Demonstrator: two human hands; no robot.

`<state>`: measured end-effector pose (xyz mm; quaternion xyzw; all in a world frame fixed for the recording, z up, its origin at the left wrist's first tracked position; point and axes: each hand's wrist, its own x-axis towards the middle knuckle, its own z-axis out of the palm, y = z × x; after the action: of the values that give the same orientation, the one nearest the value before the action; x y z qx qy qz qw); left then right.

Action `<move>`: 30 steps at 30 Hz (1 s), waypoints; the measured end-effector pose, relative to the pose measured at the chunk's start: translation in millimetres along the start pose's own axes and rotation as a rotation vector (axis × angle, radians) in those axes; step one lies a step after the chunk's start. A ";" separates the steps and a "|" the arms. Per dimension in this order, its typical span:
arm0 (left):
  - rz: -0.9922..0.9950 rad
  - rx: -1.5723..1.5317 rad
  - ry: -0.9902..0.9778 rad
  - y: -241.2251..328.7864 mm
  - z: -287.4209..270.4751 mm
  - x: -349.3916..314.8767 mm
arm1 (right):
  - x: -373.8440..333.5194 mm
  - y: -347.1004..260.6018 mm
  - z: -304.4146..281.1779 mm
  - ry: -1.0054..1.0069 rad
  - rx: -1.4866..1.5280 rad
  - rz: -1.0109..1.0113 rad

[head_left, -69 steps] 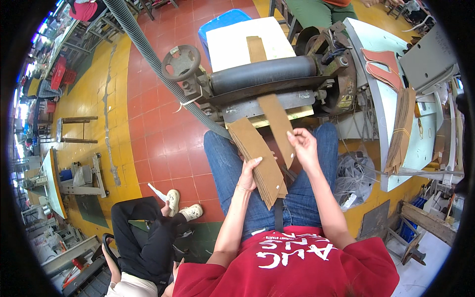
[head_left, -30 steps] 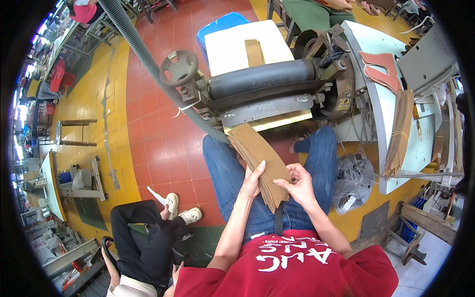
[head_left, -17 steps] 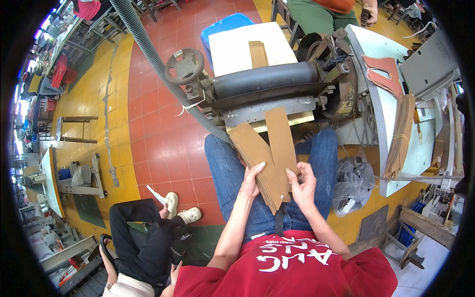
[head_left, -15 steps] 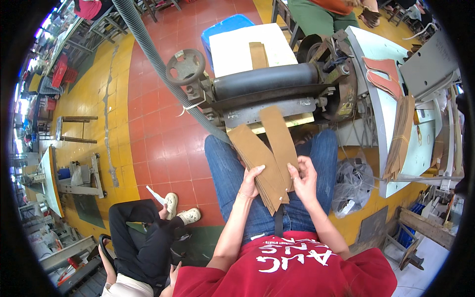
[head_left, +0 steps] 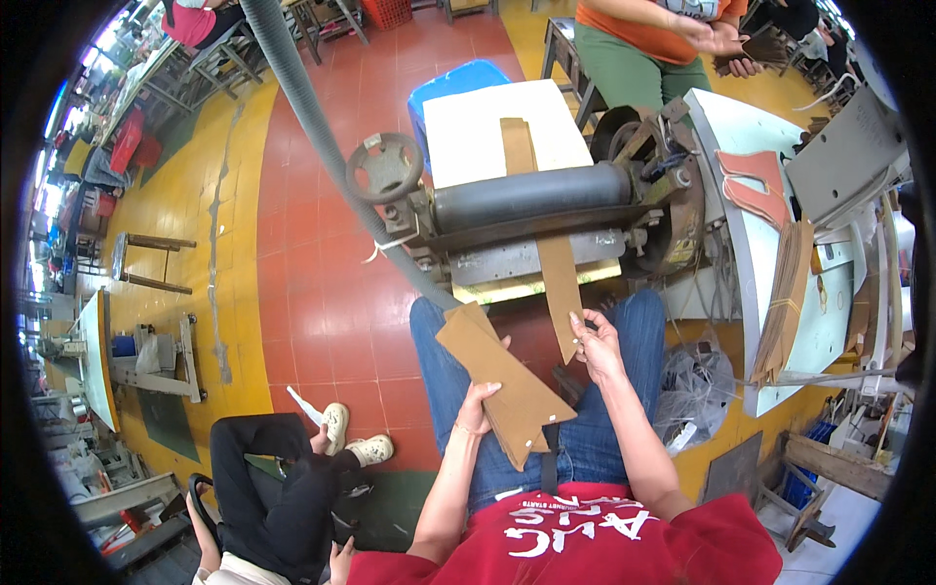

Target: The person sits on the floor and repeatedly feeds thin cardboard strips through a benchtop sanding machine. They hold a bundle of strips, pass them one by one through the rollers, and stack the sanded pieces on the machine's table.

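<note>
My left hand (head_left: 480, 398) grips a stack of brown leather-like strips (head_left: 507, 380) over my lap, thumb on top. Between the thumb and fingers of my right hand (head_left: 599, 347) is the near, pointed end of a single brown strip (head_left: 560, 283). Its far end reaches under the plate in front of the dark roller (head_left: 531, 195) of a machine. Behind the roller, another brown piece (head_left: 518, 144) lies on a white board (head_left: 458, 127). Small white marks show near the ends of the strips.
A handwheel (head_left: 385, 168) and a grey hose (head_left: 312, 107) flank the machine's left. On the right, a pale table (head_left: 780, 380) carries a bundle of brown strips (head_left: 788, 292) and orange pieces (head_left: 751, 185). Someone in black trousers (head_left: 268, 487) sits at left; a person in orange (head_left: 634, 29) works beyond.
My right hand has parted one strip from the stack and moved it forward to the machine's roller. My left hand has drawn the remaining stack slightly left and nearer. The view has tilted up.
</note>
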<state>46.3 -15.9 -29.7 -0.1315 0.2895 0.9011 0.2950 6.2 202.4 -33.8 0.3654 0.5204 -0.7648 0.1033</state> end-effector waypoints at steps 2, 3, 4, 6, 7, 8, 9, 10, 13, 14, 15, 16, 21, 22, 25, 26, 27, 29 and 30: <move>0.009 -0.041 -0.005 -0.8 -5.3 -2.6 | 13.5 -12.4 10.1 -0.001 0.037 -0.021; 0.033 -0.083 0.032 -2.5 -7.4 -6.5 | 22.1 -18.8 15.2 0.007 0.050 -0.031; 0.042 -0.119 0.051 -1.5 -11.0 -9.4 | 29.7 -23.4 19.1 -0.016 0.082 -0.068; 0.060 -0.166 0.087 5.3 -22.3 -20.1 | 38.5 -23.1 20.7 -0.027 0.177 -0.071; 0.066 -0.173 0.103 11.3 -30.1 -24.6 | 39.5 -18.0 17.7 0.010 0.173 -0.047; 0.095 -0.179 0.176 15.2 -37.2 -30.3 | 37.3 -9.1 12.6 0.010 0.157 -0.049; 0.109 -0.184 0.151 23.5 -47.5 -33.4 | 34.6 -0.6 2.7 0.044 0.072 0.030; 0.131 -0.300 0.065 29.5 -57.1 -33.9 | 31.5 9.0 -9.6 0.039 -0.009 0.094; 0.288 -0.378 0.201 41.2 -83.6 -29.3 | 13.1 40.1 -45.2 0.138 -0.590 -0.008; 0.321 -0.363 0.269 42.5 -90.4 -24.2 | 10.4 46.8 -52.4 0.159 -0.866 -0.061; 0.348 -0.347 0.341 43.6 -95.7 -19.4 | 9.5 52.6 -55.8 0.081 -0.933 -0.235; 0.335 -0.333 0.346 43.8 -99.1 -14.4 | 7.5 57.1 -57.7 0.035 -1.026 -0.330; 0.338 -0.280 0.503 45.8 -91.1 -4.7 | 6.3 62.9 -42.5 -0.159 -1.473 -0.095; 0.340 -0.291 0.514 48.5 -87.7 -4.5 | 7.4 61.8 -40.0 -0.193 -1.516 -0.065; 0.342 -0.277 0.527 54.8 -79.8 -6.3 | 11.1 59.3 -36.4 -0.240 -1.567 -0.007; 0.346 -0.253 0.536 55.1 -79.1 -6.5 | 12.3 58.6 -36.7 -0.223 -1.529 -0.039; 0.348 -0.231 0.545 55.0 -79.5 -6.4 | 13.4 58.2 -36.9 -0.197 -1.498 -0.059; 0.364 -0.263 0.504 53.4 -82.6 -5.5 | 14.7 57.9 -37.7 -0.175 -1.477 -0.074; 0.374 -0.278 0.482 52.6 -84.7 -5.2 | 14.8 58.0 -37.6 -0.181 -1.486 -0.068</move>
<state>24.1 -103.7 -71.7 -0.3244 0.2442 0.9135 0.0269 43.9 213.2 -92.7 0.1189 0.9004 -0.2417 0.3416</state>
